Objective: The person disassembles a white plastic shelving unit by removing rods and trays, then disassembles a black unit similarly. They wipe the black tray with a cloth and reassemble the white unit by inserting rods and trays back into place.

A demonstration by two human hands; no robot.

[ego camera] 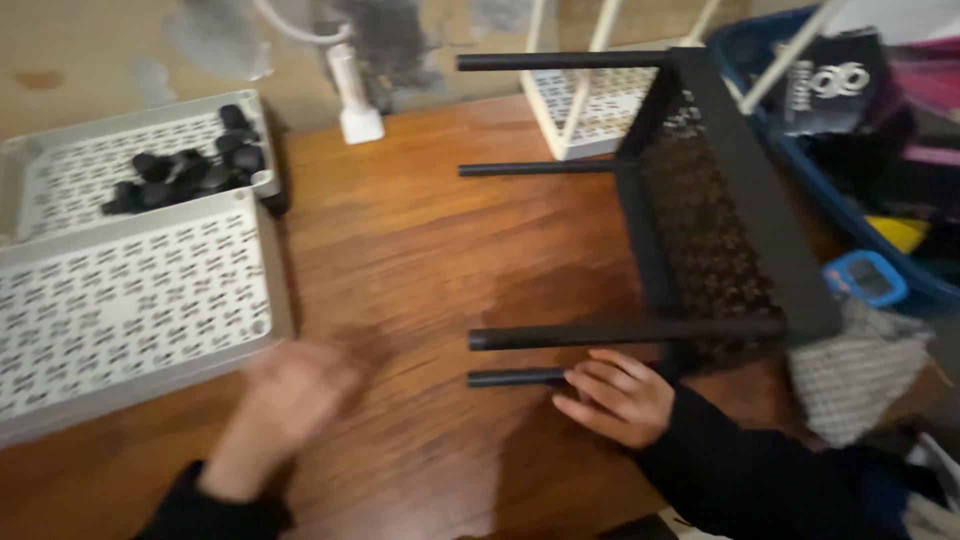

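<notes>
Fingers of the right hand (617, 398) curl around the lowest of four thin black metal legs (520, 377), gripping it near where it meets the frame, so the leg runs leftward out of the fingers with its capped end pointing toward the middle of the floor. That leg belongs to a black perforated metal shelf tray (715, 215) lying tipped on its side on the brown wooden floor (400, 250), its legs all stretching out to the left, one above the other in the view; the tray body stands just above and to the right of the gripping hand. Well apart to the left, the left hand (285, 400) hovers over the floor, badly blurred, so whether its fingers are loose or clenched cannot be told; it touches nothing that can be made out. Beyond it lie two white perforated metal trays (130, 290) side by side, and the farther one holds a heap of small black plastic caps (190, 165). A white shelf frame (590, 95) stands behind the black tray, and a blue plastic bin (850, 215) with mixed items sits at the right edge.
</notes>
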